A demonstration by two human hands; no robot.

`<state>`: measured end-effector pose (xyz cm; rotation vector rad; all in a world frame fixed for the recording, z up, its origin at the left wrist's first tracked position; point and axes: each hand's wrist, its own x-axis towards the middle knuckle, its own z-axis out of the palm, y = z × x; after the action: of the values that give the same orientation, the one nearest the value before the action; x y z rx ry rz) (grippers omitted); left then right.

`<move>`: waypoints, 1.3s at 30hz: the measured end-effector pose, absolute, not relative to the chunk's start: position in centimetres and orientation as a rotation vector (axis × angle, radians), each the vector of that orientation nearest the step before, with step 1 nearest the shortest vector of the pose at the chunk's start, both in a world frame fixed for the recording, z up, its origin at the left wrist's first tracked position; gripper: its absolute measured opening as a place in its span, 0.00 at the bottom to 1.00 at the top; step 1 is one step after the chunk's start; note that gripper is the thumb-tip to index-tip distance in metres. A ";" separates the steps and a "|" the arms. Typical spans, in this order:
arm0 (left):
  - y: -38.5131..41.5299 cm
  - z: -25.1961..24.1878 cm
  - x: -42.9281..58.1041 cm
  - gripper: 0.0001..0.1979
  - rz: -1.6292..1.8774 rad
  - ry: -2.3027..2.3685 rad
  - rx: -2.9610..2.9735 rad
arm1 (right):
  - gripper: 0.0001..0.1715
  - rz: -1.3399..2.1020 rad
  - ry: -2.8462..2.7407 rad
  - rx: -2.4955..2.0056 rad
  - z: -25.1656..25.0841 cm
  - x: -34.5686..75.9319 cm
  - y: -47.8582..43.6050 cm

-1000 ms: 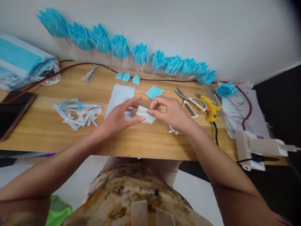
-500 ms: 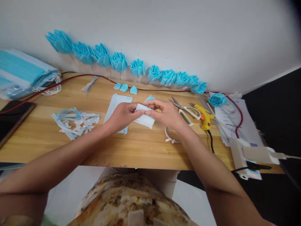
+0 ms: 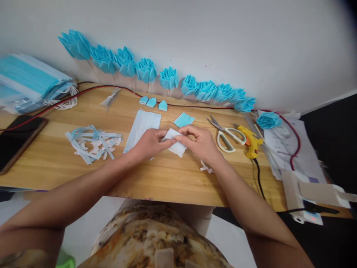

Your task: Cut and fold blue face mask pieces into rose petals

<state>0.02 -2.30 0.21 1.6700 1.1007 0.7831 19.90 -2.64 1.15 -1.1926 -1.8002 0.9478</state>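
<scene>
Both my hands pinch a small piece of white fabric [image 3: 177, 147] between thumbs and fingers, above the middle of the wooden table. My left hand [image 3: 152, 145] grips its left edge and my right hand [image 3: 199, 141] its right side, thumb tips nearly meeting. Under and behind my left hand lies a pale face mask [image 3: 145, 124]. A folded blue fabric piece [image 3: 184, 120] rests just beyond my right hand. White-handled scissors [image 3: 224, 136] lie open to the right of it. A white ring-like item [image 3: 206, 167] is partly hidden by my right wrist.
Several blue fabric flowers [image 3: 146, 70] stand along the wall, with pointed blue pieces [image 3: 151, 102] before them. Left are cut strips [image 3: 89, 143], a phone [image 3: 21, 137] and stacked masks [image 3: 30, 80]. A yellow glue gun [image 3: 251, 141] and power strip [image 3: 295, 190] are right.
The white fabric looks more folded and smaller between my fingers. My hands have shifted slightly, uncovering more of the blue piece and the scissors. The whole view has moved a little.
</scene>
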 end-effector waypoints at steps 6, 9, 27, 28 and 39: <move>-2.9 0.8 0.4 0.18 0.631 1.150 1.756 | 0.09 0.856 -1.754 -1.174 2.0 20.5 -2.7; -3.2 1.1 0.4 0.17 0.591 1.115 1.756 | 0.09 0.897 -1.738 -1.190 2.4 21.0 -2.5; -2.9 2.0 -0.9 0.20 0.676 1.166 1.918 | 0.16 1.151 -1.723 -1.165 0.6 21.5 -1.2; -2.8 2.1 -1.0 0.20 0.765 1.208 1.939 | 0.16 1.169 -1.730 -1.177 0.4 21.5 -1.1; -2.9 -0.4 -0.8 0.15 0.799 0.794 2.567 | 0.09 0.845 -2.246 -1.291 -1.5 19.8 -2.0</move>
<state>-0.79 -2.86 -0.43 2.5670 0.7943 0.7993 19.81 -1.98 -1.46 -1.2907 -2.2463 0.8455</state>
